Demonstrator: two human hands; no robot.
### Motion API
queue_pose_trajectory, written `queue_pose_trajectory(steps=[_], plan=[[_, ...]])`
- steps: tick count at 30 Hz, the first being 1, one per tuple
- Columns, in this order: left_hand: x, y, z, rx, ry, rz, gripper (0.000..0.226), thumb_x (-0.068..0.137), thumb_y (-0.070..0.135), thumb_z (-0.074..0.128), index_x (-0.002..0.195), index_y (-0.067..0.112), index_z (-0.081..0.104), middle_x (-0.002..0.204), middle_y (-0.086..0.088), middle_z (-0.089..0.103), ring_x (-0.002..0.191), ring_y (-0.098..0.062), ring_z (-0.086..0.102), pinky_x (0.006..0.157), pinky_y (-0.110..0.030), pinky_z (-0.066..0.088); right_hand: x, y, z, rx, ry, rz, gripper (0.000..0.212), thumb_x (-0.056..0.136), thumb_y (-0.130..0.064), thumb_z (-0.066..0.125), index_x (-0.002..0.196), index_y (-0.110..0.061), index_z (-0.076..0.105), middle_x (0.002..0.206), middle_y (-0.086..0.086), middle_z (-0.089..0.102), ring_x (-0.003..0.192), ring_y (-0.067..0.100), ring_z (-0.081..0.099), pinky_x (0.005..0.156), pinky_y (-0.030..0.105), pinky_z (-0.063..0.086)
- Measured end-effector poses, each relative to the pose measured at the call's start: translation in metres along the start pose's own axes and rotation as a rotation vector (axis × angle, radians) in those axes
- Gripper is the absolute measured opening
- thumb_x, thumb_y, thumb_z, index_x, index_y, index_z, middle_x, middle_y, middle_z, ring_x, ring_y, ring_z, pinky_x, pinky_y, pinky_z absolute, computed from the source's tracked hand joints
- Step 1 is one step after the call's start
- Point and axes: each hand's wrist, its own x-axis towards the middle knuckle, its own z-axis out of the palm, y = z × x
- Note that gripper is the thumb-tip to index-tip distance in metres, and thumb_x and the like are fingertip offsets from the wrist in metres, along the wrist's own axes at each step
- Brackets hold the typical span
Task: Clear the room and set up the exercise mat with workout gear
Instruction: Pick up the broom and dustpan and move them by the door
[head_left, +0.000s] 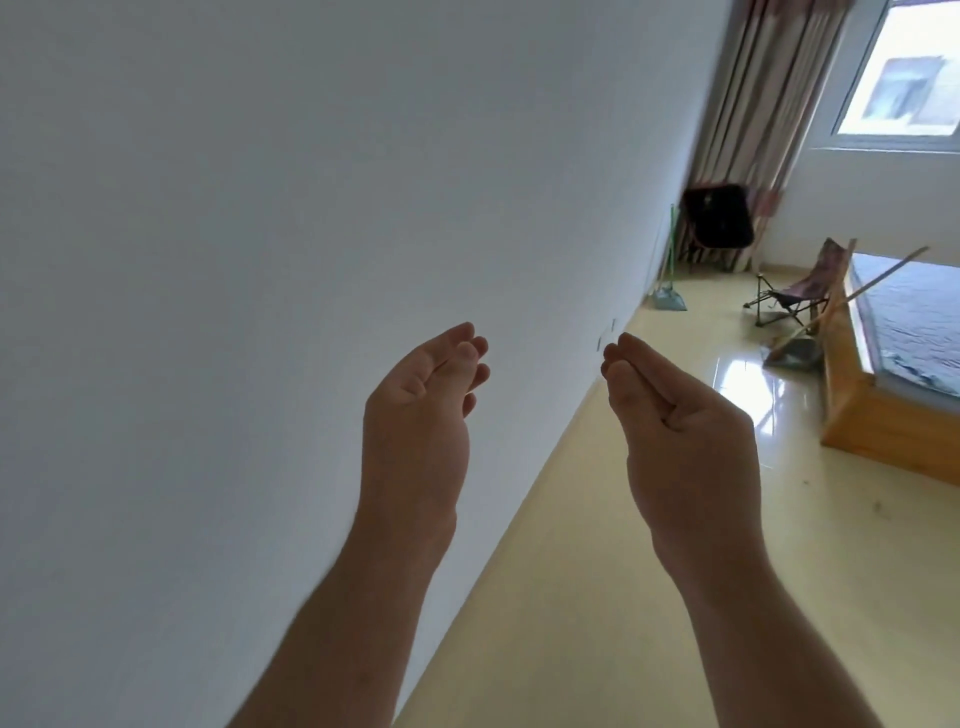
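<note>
No text, label, brand, number or sign can be read in this view. Two small marks (607, 335) low on the wall (208, 260), at mid-distance, are too small to make out. The building seen through the far right window (904, 78) is too blurred to show any lettering.

home bedroom, bed (883, 415), curtain (769, 104), window (914, 73)

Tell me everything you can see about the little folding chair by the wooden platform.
The folding chair is low and unfolded, with a thin dark metal frame and a slung fabric seat in a dark reddish pattern. It stands on the glossy floor beside a corner of the wooden platform. A long wooden stick slants close past it; contact is unclear.
</note>
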Motion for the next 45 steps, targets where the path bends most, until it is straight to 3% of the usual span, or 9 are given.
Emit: queue_pose_trajectory(steps=[18, 34, 45], plan=[[0.263, -0.105, 0.215, -0.014, -0.283, -0.148, 0.018, 0.103, 0.022, 0.058, 0.111, 0.027, 0.073, 0.104, 0.012, 0.077, 0.102, -0.01, 0.072, 0.101, -0.039, 0.054, 0.278, 0.13, -0.012, -0.171, 0.247, 0.029, 0.033, 0.099, -0.022, 0.066, 0.132, -0.021, 0.068, 0.121, -0.013, 0.073, 0.114, 0.0, 0.066, 0.107, 0.036, 0.051], [0.468, -0.208, 0.55, 0.094, -0.381, -0.17, 0.019, 0.103, 0.018, 0.057, 0.112, 0.022, 0.074, 0.104, 0.009, 0.078, 0.1, -0.01, 0.073, 0.101, -0.038, 0.055, 0.623, 0.285, -0.147, -0.134, 0.352, 0.128, 0.034, 0.097, -0.022, 0.068, 0.131, -0.018, 0.068, 0.12, -0.011, 0.073, 0.109, -0.002, 0.068, 0.103, 0.032, 0.053], [0.628, -0.305, 0.731, 0.086, -0.383, -0.249, 0.019, 0.103, 0.016, 0.057, 0.111, 0.019, 0.074, 0.104, 0.005, 0.078, 0.101, -0.014, 0.074, 0.102, -0.042, 0.054, 0.848, 0.398, -0.199, -0.19, 0.345, 0.169, 0.035, 0.097, -0.023, 0.068, 0.132, -0.017, 0.068, 0.12, -0.013, 0.072, 0.107, -0.008, 0.066, 0.102, 0.023, 0.052]])
